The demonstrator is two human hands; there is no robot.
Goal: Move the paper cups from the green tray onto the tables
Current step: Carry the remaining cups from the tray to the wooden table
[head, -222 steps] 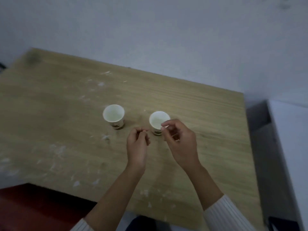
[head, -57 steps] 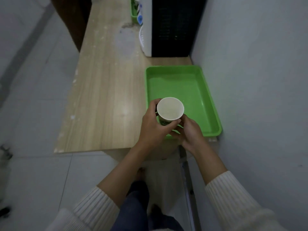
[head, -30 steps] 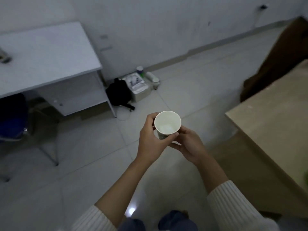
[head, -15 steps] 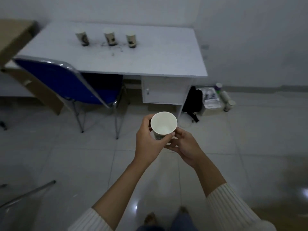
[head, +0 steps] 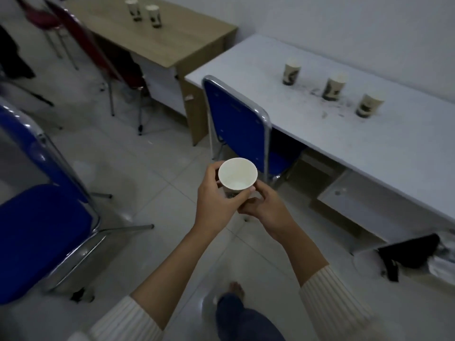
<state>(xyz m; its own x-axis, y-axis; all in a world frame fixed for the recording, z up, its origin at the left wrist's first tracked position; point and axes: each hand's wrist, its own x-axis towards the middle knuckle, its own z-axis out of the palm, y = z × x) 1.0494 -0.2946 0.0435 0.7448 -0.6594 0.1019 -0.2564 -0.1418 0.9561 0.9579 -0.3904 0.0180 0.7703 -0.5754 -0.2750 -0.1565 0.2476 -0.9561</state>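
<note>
A white desk [head: 369,143] is seen along the wall, and three printed paper cups are stood upright in a row near its far edge: one [head: 291,71] toward the left end, a second [head: 334,86] beside it, a third [head: 368,104] further right, each apart from the next. A wooden desk [head: 157,33] is set against the white desk's left end, and two more paper cups [head: 133,9] [head: 153,16] are stood close together near its far edge. A blue chair [head: 236,129] is pushed in at the white desk's near edge; another blue chair [head: 37,217] is seen on the tiled floor [head: 147,168] at the left. An empty white paper cup [head: 237,177] is held upright in the air above the floor, away from both desks. It is gripped by the left hand [head: 216,205], whose fingers are wrapped around its wall, thumb on the near side. The right hand [head: 268,210] is cupped under its base, fingers curled against the lower part
</note>
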